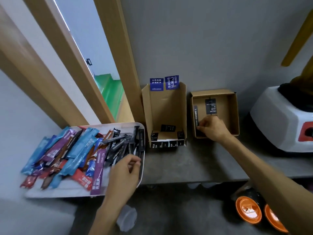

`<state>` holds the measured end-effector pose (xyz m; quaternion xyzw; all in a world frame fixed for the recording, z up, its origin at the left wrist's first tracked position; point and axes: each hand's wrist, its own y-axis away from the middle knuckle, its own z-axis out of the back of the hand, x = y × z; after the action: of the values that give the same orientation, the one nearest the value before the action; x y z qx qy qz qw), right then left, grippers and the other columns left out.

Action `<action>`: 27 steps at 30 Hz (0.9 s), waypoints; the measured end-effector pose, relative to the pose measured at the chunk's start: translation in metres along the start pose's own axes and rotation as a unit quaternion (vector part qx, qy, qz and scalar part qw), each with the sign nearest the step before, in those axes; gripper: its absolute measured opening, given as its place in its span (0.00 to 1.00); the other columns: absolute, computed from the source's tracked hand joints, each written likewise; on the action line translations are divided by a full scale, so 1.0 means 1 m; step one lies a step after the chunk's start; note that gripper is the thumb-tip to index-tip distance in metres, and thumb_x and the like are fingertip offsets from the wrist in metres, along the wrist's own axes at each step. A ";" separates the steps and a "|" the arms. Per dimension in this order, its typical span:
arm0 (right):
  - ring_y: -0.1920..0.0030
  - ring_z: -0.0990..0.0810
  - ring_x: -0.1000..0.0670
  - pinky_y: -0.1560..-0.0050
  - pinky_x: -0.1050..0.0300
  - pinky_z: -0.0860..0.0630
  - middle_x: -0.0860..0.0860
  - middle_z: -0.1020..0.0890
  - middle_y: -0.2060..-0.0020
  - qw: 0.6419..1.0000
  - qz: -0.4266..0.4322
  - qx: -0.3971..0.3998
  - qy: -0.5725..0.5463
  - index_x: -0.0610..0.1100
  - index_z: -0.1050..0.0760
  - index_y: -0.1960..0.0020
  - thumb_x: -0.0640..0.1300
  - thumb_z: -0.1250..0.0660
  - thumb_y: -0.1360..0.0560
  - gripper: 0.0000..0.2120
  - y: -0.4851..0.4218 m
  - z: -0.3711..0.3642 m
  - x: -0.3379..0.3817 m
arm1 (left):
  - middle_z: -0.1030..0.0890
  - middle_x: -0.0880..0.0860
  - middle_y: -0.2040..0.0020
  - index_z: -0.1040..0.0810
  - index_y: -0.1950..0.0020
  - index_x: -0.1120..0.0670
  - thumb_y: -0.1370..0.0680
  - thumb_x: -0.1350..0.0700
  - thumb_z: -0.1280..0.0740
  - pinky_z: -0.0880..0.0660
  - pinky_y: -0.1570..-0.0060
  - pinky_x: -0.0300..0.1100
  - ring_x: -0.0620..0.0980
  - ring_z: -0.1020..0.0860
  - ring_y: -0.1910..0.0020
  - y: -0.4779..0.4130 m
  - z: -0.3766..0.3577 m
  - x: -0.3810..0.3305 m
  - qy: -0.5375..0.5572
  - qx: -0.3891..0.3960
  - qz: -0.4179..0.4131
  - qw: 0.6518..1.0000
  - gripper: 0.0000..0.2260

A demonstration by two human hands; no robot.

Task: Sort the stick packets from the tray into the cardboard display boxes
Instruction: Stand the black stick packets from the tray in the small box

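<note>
Inside HELLO-labelled box [236,114], right grip [213,128] pinching black stick packet [196,114], left grip [124,172] pinching dark packet [139,152] over tray [67,192]

- Between tray [67,192] and low box [234,116] stands the tall box [162,107].
- At 6 o'clock of both boxes, bare counter [194,163] lies open.
- At 3 o'clock, a white appliance [274,126] flanks the low box.

Left hand [125,170] sits near, fingers curled. Right arm stretches far right; right hand [212,128] pinches a packet [196,114].
</note>
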<state>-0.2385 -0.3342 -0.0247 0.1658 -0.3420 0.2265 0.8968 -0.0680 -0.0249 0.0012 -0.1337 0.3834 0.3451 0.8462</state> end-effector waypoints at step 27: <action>0.59 0.18 0.55 0.58 0.56 0.18 0.52 0.17 0.61 0.991 0.015 -0.026 -0.131 0.55 0.21 0.53 0.48 0.33 0.21 0.04 0.174 -0.107 0.106 | 0.24 0.45 0.37 0.19 0.48 0.43 0.23 0.51 0.33 0.38 0.36 0.48 0.48 0.33 0.33 -0.104 0.076 0.035 -0.327 0.147 -0.410 0.839 0.05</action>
<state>-0.2007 -0.1082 -0.0035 0.1658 -0.4650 0.2077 0.8445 0.0621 -0.0466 0.0219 -0.0326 0.0409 -0.0704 0.9962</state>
